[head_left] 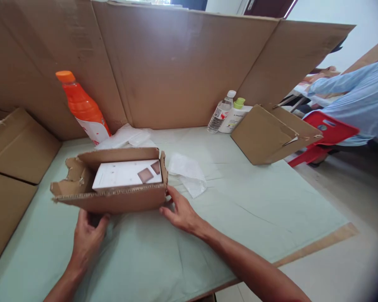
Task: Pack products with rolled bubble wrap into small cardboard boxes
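An open cardboard box [126, 202] with torn, ragged edges sits in front of me on the covered table. Inside it lies a white carton [116, 175] with brown squares printed near its right end; the left part of the box has a gap beside the carton. My left hand [87, 235] is at the box's lower front edge, fingers partly hidden under it and the thumb outside. At the lower right corner, my right hand [179, 212] grips the box between thumb and fingers. Both hands are closed on the box.
Behind stand an orange bottle [85, 109], a clear water bottle [221, 113] and a white bottle with green cap [234, 118]. Crumpled white wrapping [189, 174] lies right of the box. Cardboard boxes [22, 147] [261, 136] flank the table. A person in blue [359, 92] is beyond.
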Demonstrator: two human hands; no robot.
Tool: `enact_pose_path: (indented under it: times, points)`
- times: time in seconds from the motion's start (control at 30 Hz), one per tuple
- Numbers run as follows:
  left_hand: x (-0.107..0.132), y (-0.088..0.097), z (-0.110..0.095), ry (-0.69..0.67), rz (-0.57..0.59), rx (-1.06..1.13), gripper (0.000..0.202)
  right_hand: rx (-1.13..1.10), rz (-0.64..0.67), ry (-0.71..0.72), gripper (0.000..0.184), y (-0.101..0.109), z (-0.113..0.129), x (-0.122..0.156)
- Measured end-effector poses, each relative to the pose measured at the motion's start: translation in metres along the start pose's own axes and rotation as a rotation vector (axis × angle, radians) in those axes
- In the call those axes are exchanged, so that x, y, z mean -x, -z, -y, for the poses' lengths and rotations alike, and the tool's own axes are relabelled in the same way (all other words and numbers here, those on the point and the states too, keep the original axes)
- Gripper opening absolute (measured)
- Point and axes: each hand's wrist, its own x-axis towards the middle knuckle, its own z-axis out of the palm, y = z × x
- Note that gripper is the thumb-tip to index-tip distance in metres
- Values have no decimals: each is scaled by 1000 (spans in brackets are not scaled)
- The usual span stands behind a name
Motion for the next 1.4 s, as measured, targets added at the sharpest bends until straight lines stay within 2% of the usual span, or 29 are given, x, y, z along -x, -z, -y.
enact_pose_path:
  times: [0.07,0.13,0.23,0.3,0.33,0.43,0.53,0.6,0.77,0.9,1.0,1.1,1.23,1.4]
  points:
    - [-21,-8,-7,-20,-26,44,55,45,-9,44,66,5,0,-17]
    - [-35,-14,-10,-29,-30,108,64,202,-74,131,59,17,-2,-24]
    - [-37,-14,-5,6,9,139,77,495,-239,174,47,45,-13,-19]
    - [-26,-9,2,34,40,116,81,580,-325,65,49,66,-27,-14]
    - [-19,-7,6,37,53,109,81,552,-360,-27,51,75,-34,-13]
    - [4,-3,11,24,71,100,81,290,-441,-322,44,95,-54,-15]
    - [23,-4,12,8,76,60,77,77,-451,-458,24,104,-61,-17]
    - [34,-5,14,-28,88,49,77,-43,-415,-507,15,105,-60,-11]
    - [43,-2,18,-94,82,18,78,-424,-273,-715,25,96,-49,27]
    - [25,-1,5,-137,62,-11,77,-658,-128,-884,41,83,-34,62]
    - [5,-7,-10,-143,50,-53,75,-798,-72,-946,46,74,-24,75]
    - [-11,-19,-21,-128,-12,-84,75,-897,-64,-961,46,70,-22,72]
    - [-25,-41,-31,-131,-105,-74,76,-949,-54,-914,39,69,-29,54]
    - [-31,-56,-32,-111,-76,-84,81,-950,-54,-875,21,67,-33,47]
